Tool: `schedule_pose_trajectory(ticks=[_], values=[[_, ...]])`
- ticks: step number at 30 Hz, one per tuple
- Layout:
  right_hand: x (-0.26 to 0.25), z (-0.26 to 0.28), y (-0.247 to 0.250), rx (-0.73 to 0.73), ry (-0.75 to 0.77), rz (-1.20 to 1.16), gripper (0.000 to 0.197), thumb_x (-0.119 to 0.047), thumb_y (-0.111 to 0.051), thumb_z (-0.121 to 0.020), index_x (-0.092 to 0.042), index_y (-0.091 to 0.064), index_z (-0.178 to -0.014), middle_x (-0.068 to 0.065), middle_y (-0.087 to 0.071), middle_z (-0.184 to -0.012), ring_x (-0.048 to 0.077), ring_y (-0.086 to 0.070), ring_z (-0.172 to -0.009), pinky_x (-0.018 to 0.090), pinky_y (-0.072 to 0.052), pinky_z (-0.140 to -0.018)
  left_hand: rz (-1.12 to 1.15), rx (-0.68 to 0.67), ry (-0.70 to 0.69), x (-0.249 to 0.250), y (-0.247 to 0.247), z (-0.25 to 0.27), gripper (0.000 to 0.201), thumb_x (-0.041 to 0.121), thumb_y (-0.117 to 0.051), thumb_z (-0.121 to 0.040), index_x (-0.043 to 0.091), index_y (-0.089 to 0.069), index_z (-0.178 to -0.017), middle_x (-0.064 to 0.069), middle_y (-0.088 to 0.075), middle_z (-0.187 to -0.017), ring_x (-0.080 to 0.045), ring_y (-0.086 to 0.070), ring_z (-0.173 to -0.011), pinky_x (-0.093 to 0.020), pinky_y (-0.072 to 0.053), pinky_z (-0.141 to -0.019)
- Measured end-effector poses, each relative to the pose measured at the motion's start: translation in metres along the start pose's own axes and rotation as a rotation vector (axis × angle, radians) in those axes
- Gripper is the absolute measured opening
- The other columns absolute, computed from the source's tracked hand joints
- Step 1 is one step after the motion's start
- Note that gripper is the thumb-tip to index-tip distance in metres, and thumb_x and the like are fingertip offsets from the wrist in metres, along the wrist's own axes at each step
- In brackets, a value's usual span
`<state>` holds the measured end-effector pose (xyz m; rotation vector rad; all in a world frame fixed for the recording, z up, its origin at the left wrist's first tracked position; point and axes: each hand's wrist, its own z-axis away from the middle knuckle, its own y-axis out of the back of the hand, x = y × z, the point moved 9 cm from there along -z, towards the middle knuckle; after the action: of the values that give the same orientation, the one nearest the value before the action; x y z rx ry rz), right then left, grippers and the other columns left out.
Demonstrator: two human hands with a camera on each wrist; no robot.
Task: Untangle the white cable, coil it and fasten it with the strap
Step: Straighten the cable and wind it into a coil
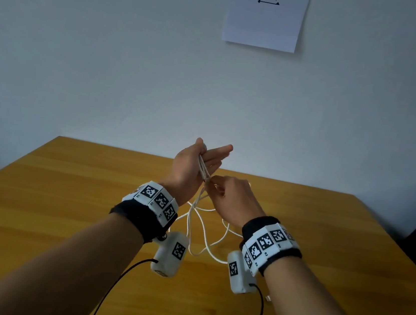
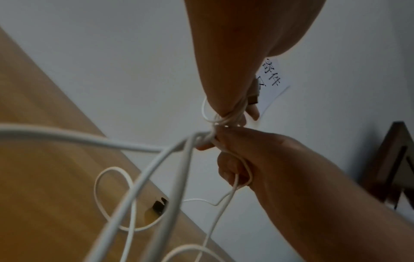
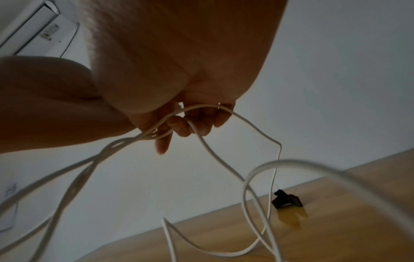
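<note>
cable: the white cable runs in a few turns across the left hand's palm, and the rest hangs down between the two wrists in loose loops onto the table.
left hand: the left hand is up in the air with its fingers out long and the thumb up. i think it acts like a peg, so the turns have something to sit on.
right hand: the right hand is just below and beside the left one. its curled fingers pinch the cable close to the turns, likely to feed the next loop on.
loose part: the hanging loops cross each other under the hands, so some tangle may be left.
strap: a small dark strap lies on the table past the hanging loops, well away from both hands. it waits there for the end, i think.
table: the wooden table is under both arms.
step: coiling is under way. fastening is not yet done.
</note>
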<state>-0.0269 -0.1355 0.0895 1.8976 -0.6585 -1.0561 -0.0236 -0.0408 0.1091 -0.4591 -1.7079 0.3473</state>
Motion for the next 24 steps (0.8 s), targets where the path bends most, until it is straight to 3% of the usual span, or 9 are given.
schedule_pose_trajectory(ticks=[3,4,5,7,10,13,17,20,24], values=[[0.0,0.002,0.001,-0.002,-0.004,-0.008,0.03,-0.04,-0.049,-0.102,-0.029,-0.076,-0.106,0.001,-0.078,-0.093,0.025,-0.071,-0.093,0.047,-0.05,-0.099,-0.264,0.056,-0.105,0.004,0.009,-0.002,0.053,0.032,-0.022,-0.109,0.011,-0.064,-0.083,-0.009,-0.074,-0.115,-0.018,-0.055,-0.129,-0.038,-0.034,-0.116],[0.0,0.002,0.002,0.001,-0.009,-0.011,0.027,-0.039,-0.052,-0.1,-0.029,-0.077,-0.105,0.0,-0.078,-0.096,0.023,-0.071,-0.095,0.047,-0.05,-0.101,-0.367,0.045,-0.118,0.003,0.01,-0.004,0.056,0.036,-0.021,-0.109,0.001,-0.065,-0.106,-0.004,-0.074,-0.116,-0.014,-0.053,-0.131,-0.036,-0.032,-0.117],[0.002,0.003,0.004,0.005,-0.018,-0.012,0.025,-0.037,-0.054,-0.099,-0.029,-0.078,-0.104,-0.001,-0.079,-0.098,0.022,-0.071,-0.096,0.048,-0.05,-0.102,-0.477,0.023,-0.126,0.0,0.011,-0.005,0.057,0.041,-0.02,-0.108,0.009,-0.067,-0.113,0.001,-0.074,-0.117,-0.01,-0.051,-0.132,-0.034,-0.031,-0.116],[0.005,0.004,0.007,0.027,-0.042,0.002,0.022,-0.036,-0.058,-0.097,-0.028,-0.078,-0.103,-0.001,-0.079,-0.1,0.022,-0.071,-0.097,0.047,-0.051,-0.1,-0.688,-0.01,-0.157,-0.003,0.01,-0.006,0.056,0.049,-0.02,-0.105,0.008,-0.055,-0.117,0.005,-0.074,-0.115,-0.006,-0.051,-0.13,-0.032,-0.032,-0.111],[0.01,0.007,0.014,0.079,-0.073,0.032,0.022,-0.036,-0.06,-0.096,-0.025,-0.078,-0.102,0.0,-0.079,-0.098,0.022,-0.072,-0.096,0.044,-0.053,-0.097,-0.985,-0.021,-0.263,0.003,0.006,-0.004,0.044,0.042,-0.023,-0.107,0.008,-0.047,-0.094,-0.003,-0.072,-0.102,-0.009,-0.062,-0.112,-0.029,-0.044,-0.089],[0.016,0.008,0.018,0.139,-0.09,0.047,0.018,-0.036,-0.062,-0.095,-0.027,-0.077,-0.098,-0.004,-0.079,-0.095,0.019,-0.072,-0.093,0.043,-0.055,-0.093,-1.149,0.002,-0.267,0.002,0.012,-0.008,0.038,0.038,-0.025,-0.107,0.01,-0.043,-0.09,-0.003,-0.07,-0.092,-0.013,-0.068,-0.09,-0.023,-0.043,-0.064],[0.012,0.006,0.023,0.187,-0.07,0.096,0.018,-0.033,-0.061,-0.095,-0.025,-0.076,-0.094,-0.004,-0.078,-0.09,0.019,-0.071,-0.088,0.041,-0.055,-0.09,-1.397,-0.008,-0.289,-0.008,0.017,-0.013,0.034,0.035,-0.029,-0.106,0.007,-0.041,-0.089,-0.014,-0.07,-0.077,-0.026,-0.067,-0.064,-0.043,-0.05,-0.052],[0.014,0.004,0.025,0.192,-0.083,0.149,0.017,-0.033,-0.061,-0.096,-0.025,-0.076,-0.095,-0.002,-0.076,-0.09,0.02,-0.067,-0.091,0.037,-0.053,-0.088,-1.597,-0.025,-0.322,-0.009,0.013,-0.011,0.03,0.032,-0.03,-0.106,0.009,-0.038,-0.089,-0.007,-0.057,-0.064,-0.023,-0.056,-0.05,-0.032,-0.032,-0.041],[0.018,0.004,0.026,0.195,-0.113,0.183,0.018,-0.033,-0.06,-0.096,-0.027,-0.077,-0.096,-0.003,-0.075,-0.092,0.02,-0.066,-0.092,0.034,-0.052,-0.084,-1.698,-0.022,-0.298,-0.006,0.01,-0.005,0.029,0.033,-0.027,-0.107,0.011,-0.037,-0.092,0.002,-0.043,-0.061,-0.017,-0.044,-0.046,-0.029,-0.024,-0.042]])
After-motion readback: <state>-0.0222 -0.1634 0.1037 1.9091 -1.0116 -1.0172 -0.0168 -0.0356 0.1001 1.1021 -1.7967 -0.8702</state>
